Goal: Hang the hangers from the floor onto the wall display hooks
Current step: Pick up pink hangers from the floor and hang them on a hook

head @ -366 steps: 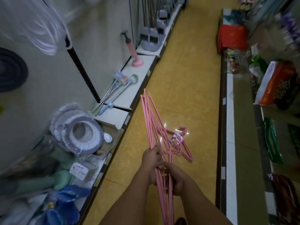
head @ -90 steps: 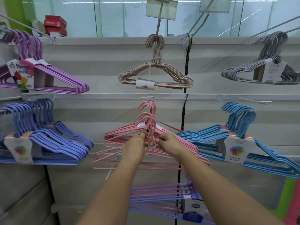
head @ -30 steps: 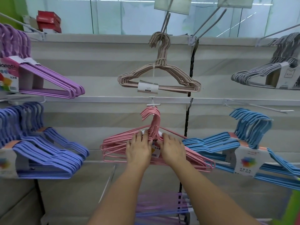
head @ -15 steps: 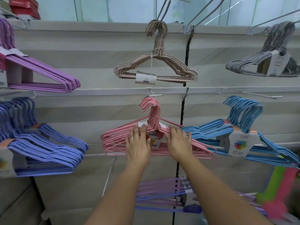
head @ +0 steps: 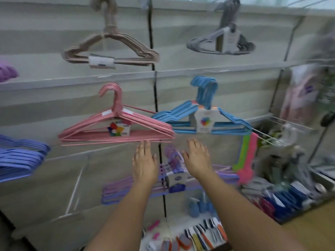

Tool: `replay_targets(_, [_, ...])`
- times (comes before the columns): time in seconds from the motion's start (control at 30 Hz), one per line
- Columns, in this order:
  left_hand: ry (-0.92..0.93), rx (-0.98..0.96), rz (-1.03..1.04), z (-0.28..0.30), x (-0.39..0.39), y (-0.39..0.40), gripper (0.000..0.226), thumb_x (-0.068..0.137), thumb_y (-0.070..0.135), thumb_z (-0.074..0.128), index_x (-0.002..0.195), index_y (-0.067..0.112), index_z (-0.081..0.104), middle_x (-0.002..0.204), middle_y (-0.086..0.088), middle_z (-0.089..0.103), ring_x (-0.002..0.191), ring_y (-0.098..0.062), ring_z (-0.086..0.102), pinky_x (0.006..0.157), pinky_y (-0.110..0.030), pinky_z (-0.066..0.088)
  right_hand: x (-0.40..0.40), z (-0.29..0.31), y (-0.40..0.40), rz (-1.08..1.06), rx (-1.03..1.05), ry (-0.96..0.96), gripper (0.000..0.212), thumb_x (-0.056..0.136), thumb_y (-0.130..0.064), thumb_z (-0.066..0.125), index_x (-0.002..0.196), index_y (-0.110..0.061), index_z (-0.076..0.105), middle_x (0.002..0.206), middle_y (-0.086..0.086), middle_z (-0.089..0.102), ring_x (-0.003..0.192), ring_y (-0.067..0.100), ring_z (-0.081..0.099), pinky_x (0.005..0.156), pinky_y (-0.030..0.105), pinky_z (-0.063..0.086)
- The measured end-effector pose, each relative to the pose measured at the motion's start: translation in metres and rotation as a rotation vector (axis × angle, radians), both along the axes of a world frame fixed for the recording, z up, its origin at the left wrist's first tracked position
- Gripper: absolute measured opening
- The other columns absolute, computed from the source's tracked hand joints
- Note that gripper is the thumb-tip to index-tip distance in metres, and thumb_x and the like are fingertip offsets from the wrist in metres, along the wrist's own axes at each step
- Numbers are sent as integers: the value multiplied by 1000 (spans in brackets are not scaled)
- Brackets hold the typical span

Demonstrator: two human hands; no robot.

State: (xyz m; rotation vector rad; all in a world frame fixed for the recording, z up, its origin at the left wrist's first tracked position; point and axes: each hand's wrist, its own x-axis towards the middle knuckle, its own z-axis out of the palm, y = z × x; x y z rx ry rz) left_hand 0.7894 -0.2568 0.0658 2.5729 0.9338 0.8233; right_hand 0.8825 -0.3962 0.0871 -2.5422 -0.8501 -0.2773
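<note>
A bundle of pink hangers (head: pixel 116 132) with a colourful label hangs by its hooks on a wall display hook at centre left. Just below its bottom bars, my left hand (head: pixel 144 163) is stretched flat with straight fingers and holds nothing. My right hand (head: pixel 196 157) is likewise flat and empty, a little to the right, in front of a lower bundle of lilac hangers (head: pixel 163 180). Neither hand touches the pink bundle.
Around it hang beige hangers (head: pixel 110 49), grey hangers (head: pixel 221 42), blue hangers (head: pixel 204 116) and violet hangers (head: pixel 20 156) at the left edge. A black upright post (head: pixel 154 87) splits the wall panels. Small packaged goods (head: pixel 201 234) lie on a low shelf below.
Both hands have let go of the pink hangers and dropped below them. The view has swung to the right and down, blurring the scene.
</note>
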Motion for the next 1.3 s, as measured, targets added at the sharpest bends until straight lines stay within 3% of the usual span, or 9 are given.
replay_targets(0.27, [171,-29,-314,-51,52,-157,52,100,29,39,148,11,29,156,-8,25,144,-22,22,117,-35,20,6,-79,-194,-343,-35,191,52,99,-38,39,146,-16,30,147,6,38,132,26,37,109,37,26])
replay_targets(0.37, [243,-63,-437,-66,71,-222,53,101,33,36,149,13,25,158,-6,19,146,-21,17,115,-35,18,6,-100,-267,-509,-39,235,52,98,-42,40,144,-19,30,146,4,39,133,25,37,109,39,27])
replay_targets(0.5, [310,-40,-606,-78,101,-301,55,101,37,36,150,16,23,159,-6,16,146,-22,16,116,-37,16,3,-111,-352,-707,-14,287,51,99,-41,40,144,-18,30,145,3,40,131,24,40,108,39,29])
replay_targets(0.7, [396,-74,-905,-95,152,-419,53,101,39,34,149,18,26,157,-3,24,140,-23,29,111,-37,29,0,-123,-460,-950,45,331,55,98,-38,44,146,-16,28,147,4,37,134,23,37,112,36,28])
replay_targets(0.93, [491,-33,-1165,-117,227,-517,55,100,45,31,147,16,28,152,-5,32,140,-21,30,109,-38,31,33,-131,-548,-1160,40,393,59,98,-38,44,149,-14,24,151,5,33,136,23,35,112,36,29])
replay_targets(1.3, [582,-9,-1333,-131,355,-610,54,100,44,31,146,15,29,150,-5,34,136,-23,34,107,-42,34,123,-144,-617,-1292,-4,485,57,99,-37,43,147,-12,25,148,8,36,131,25,40,108,37,31])
